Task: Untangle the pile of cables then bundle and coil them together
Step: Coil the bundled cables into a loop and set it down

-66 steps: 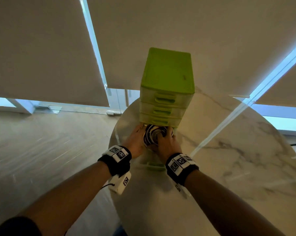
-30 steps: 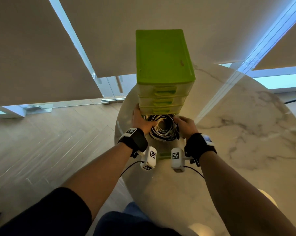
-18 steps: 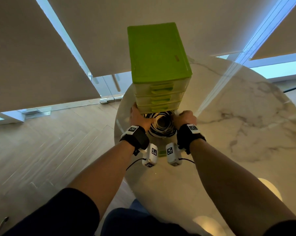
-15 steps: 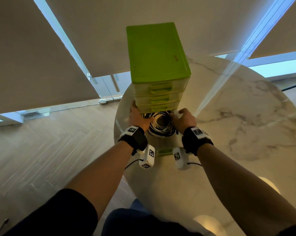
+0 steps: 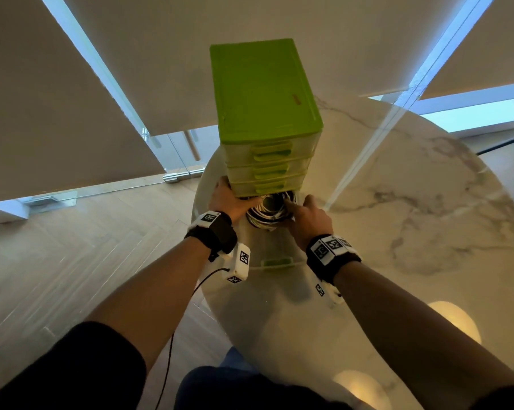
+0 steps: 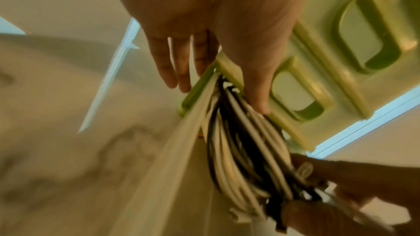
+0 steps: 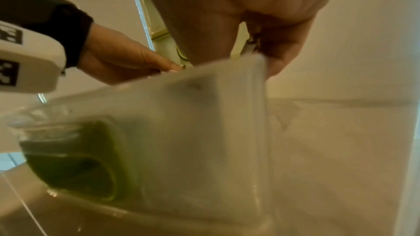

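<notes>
A coil of white and black cables (image 5: pixel 267 215) lies in the pulled-out bottom drawer (image 5: pixel 277 262) of a green drawer unit (image 5: pixel 261 90). My left hand (image 5: pixel 229 194) rests against the unit's left side, its fingers straight along the outside and its thumb touching the cable coil (image 6: pixel 245 150). My right hand (image 5: pixel 299 203) grips the coil's right side. In the left wrist view, the right hand (image 6: pixel 341 195) pinches the strands between thumb and fingers. The right wrist view shows the drawer's translucent front (image 7: pixel 181 123), and the coil is hidden behind it.
The drawer unit stands at the far left edge of a round marble table (image 5: pixel 397 202). Its three upper drawers are closed. Wooden floor lies to the left, and window blinds hang behind. The wrist cameras' cords hang below my arms.
My right hand has shifted its hold on the coil's right side, with the wrist turned over. My left hand stays against the unit's left side. The drawer remains pulled out.
</notes>
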{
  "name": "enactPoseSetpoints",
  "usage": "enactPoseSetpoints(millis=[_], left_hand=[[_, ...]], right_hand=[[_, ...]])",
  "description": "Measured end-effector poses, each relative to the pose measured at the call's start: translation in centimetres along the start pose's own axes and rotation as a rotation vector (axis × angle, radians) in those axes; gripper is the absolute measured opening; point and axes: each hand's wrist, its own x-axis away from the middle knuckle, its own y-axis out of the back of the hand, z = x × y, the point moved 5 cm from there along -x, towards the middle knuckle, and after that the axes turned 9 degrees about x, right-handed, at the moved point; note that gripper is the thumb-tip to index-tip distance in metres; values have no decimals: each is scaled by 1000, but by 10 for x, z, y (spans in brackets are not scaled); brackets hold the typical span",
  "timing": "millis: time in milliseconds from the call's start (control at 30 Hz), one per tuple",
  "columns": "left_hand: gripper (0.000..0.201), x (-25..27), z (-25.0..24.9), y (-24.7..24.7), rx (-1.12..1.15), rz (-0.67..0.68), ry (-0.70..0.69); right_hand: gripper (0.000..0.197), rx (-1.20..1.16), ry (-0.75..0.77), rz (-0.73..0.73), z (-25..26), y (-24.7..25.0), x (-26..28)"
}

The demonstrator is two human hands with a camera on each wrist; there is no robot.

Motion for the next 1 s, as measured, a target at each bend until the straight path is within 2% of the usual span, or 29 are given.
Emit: enactPoseSetpoints(millis=[67, 100, 167, 233, 300, 333, 367, 433, 567, 667, 733, 800, 1000], left_hand=[[79, 5, -8, 7, 1, 102, 5], [74, 9, -14, 15, -21, 96, 5], [66, 24, -36, 39, -78, -78, -56], [49, 46, -71, 56, -107, -281, -304], [40, 68, -109, 60, -136, -376, -605], [39, 75, -125, 59, -179, -407, -712], [39, 79, -139, 58, -243, -440, -795], [43, 77, -159, 55, -378, -456, -873], [71, 56, -179, 32, -691, -241, -891], [87, 39, -177, 17, -949, -42, -719], [84, 33, -173, 14, -987, -9, -665], [80, 33, -172, 13, -981, -4, -667], [76, 35, -174, 14, -1019, -20, -673]], right_hand=[[53, 33, 12, 18, -3, 1, 0], [56, 43, 27, 24, -3, 3, 2], [63, -4, 42, 4, -6, 9, 11], [65, -182, -50, -54, -15, 15, 21], [52, -267, -175, -96, -25, 15, 30], [43, -247, -200, -92, -27, 13, 34], [36, -228, -207, -80, -27, 11, 37], [29, -229, -215, -80, -24, 9, 38], [26, -141, -131, -120, -15, 7, 33], [23, 92, 6, -168, -6, 7, 35], [35, 261, 93, -50, -4, 0, 36], [44, 344, 117, 51, -7, -3, 36], [37, 259, 30, 67, 0, 17, 5]])
